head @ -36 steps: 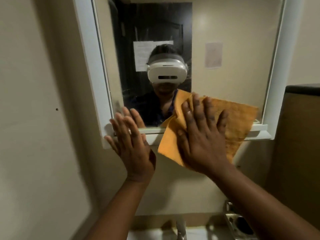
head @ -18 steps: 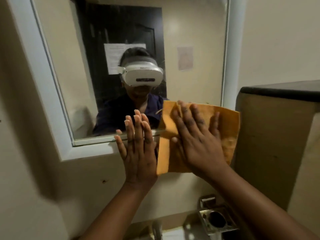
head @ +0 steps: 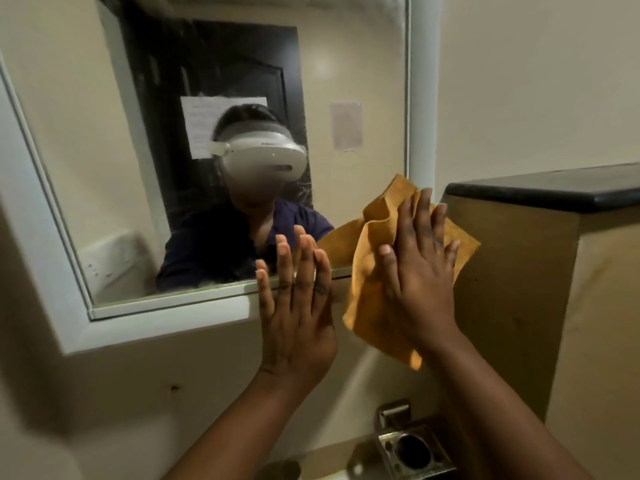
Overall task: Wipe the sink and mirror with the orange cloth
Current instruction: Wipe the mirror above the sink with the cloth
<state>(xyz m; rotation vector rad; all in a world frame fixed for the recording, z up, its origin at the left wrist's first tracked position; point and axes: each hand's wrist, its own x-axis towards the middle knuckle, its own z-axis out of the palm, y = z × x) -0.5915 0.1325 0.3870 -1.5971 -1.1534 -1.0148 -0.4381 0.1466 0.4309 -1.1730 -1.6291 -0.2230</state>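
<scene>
The mirror (head: 363,57) in its white frame (head: 166,317) fills the upper left of the head view. My right hand (head: 419,271) lies flat on the orange cloth (head: 370,306), pressing it against the mirror's lower right corner and frame. The cloth is bunched and folded under the palm. My left hand (head: 296,306) rests flat with fingers spread on the frame's bottom edge, just left of the cloth, holding nothing. The sink is almost out of sight below; only a pale sliver shows at the bottom edge.
A tan partition with a dark top (head: 554,192) stands close on the right. A metal holder with a round hole (head: 414,448) is fixed to the wall below the cloth. The beige wall (head: 104,410) runs under the mirror.
The view has swung left and closer. My right hand has slid the cloth right to the mirror's lower right corner, and the cloth has bunched up. My left hand stays beside it.
</scene>
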